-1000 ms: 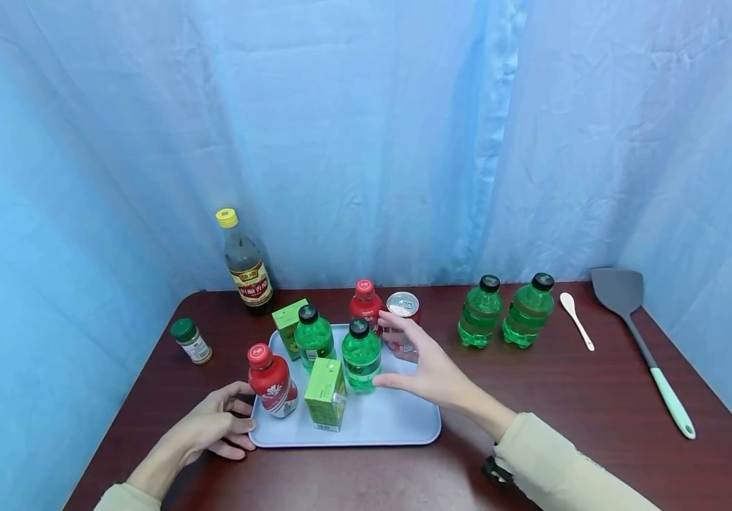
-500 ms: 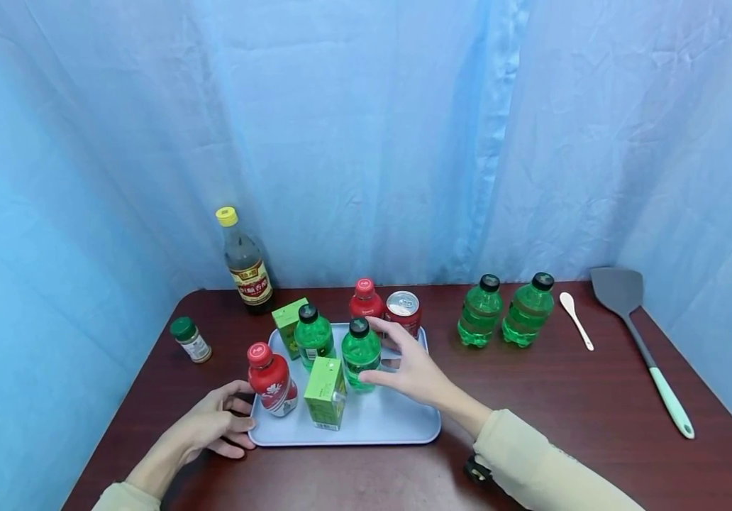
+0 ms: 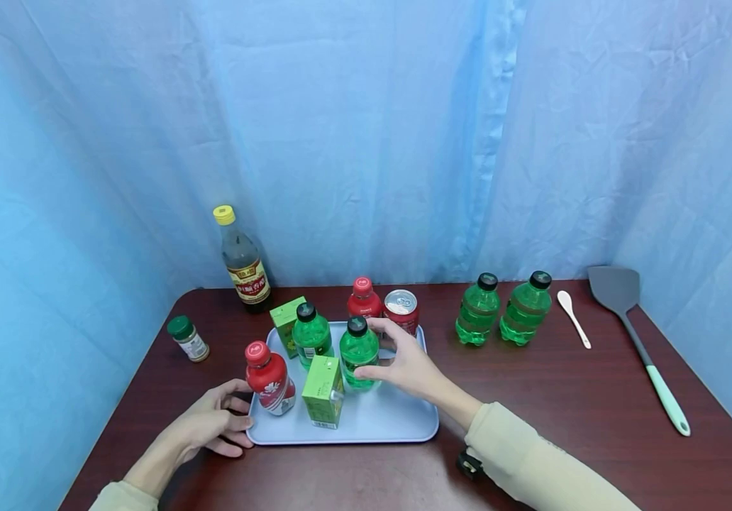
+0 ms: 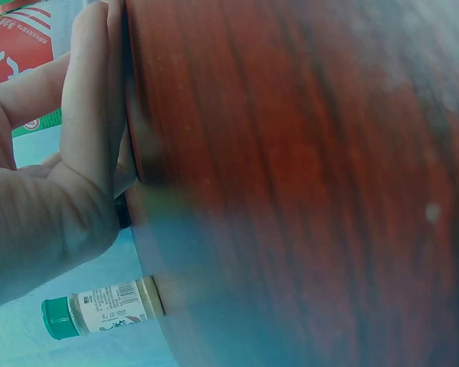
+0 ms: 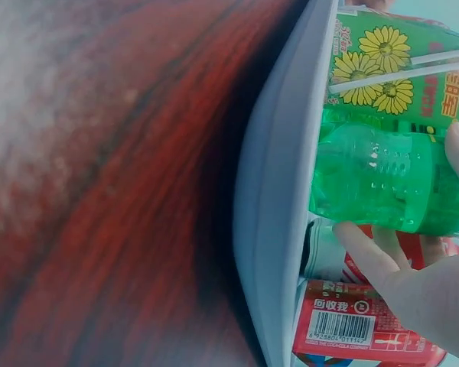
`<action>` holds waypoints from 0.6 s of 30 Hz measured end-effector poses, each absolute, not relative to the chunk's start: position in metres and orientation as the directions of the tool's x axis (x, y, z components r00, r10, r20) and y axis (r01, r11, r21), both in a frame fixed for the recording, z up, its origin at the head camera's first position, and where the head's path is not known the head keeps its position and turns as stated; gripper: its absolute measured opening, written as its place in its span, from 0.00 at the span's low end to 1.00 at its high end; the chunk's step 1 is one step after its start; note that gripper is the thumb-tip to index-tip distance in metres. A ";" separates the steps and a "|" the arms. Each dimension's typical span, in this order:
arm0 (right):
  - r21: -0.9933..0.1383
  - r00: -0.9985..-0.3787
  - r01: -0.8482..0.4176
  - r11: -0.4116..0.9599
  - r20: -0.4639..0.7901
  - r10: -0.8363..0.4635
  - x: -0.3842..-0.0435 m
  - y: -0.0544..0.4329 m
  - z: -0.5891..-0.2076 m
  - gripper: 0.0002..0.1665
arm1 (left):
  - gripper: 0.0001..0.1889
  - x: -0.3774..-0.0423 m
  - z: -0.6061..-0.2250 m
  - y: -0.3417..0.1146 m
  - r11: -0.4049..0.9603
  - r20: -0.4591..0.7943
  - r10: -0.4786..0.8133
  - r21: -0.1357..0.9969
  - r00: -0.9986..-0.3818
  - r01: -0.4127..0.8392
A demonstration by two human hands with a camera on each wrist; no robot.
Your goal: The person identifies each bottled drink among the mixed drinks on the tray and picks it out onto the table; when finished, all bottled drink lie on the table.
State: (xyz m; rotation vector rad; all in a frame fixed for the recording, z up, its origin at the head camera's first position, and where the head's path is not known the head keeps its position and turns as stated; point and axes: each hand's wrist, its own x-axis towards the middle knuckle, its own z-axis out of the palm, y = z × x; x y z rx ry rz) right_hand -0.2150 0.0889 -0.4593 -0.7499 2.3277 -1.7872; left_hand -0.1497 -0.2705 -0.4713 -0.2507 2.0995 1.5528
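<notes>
My right hand [image 3: 407, 362] curls round a green plastic bottle [image 3: 358, 353] with a black cap, which stands on the pale tray [image 3: 391, 428]. In the right wrist view, the thumb lies on one side of this bottle [image 5: 375, 176] and the fingers on the other. At the tray's left edge rests my left hand [image 3: 209, 422], its fingertips at the rim beside a red bottle [image 3: 270, 387]. The tray also carries a second green bottle [image 3: 312, 341], a green drink carton [image 3: 323, 397] in front and another carton [image 3: 286, 326] behind.
At the tray's back edge stand a red bottle [image 3: 364, 304] and a red can [image 3: 401, 309]. A yellow-capped sauce bottle [image 3: 245, 270] and a seasoning jar [image 3: 189, 339] are on the left. Two green bottles [image 3: 477, 312], a white spoon [image 3: 572, 318] and a spatula [image 3: 643, 348] are on the right.
My right hand has moved left from beside the can to the green bottle and closed round it. The left hand stays at the tray's edge.
</notes>
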 end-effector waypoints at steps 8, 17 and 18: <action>-0.927 -0.891 -0.297 0.228 0.183 -0.416 -0.216 0.090 -0.462 0.50 | 0.34 -0.150 -0.472 -0.270 0.327 -0.504 0.146 0.837 -0.851 -0.440; -0.927 -0.894 -0.300 0.224 0.191 -0.406 -0.214 0.089 -0.464 0.50 | 0.34 -0.150 -0.474 -0.271 0.331 -0.500 0.148 0.838 -0.853 -0.434; -0.927 -0.894 -0.301 0.225 0.192 -0.405 -0.214 0.089 -0.465 0.50 | 0.34 -0.150 -0.474 -0.271 0.332 -0.500 0.147 0.838 -0.853 -0.433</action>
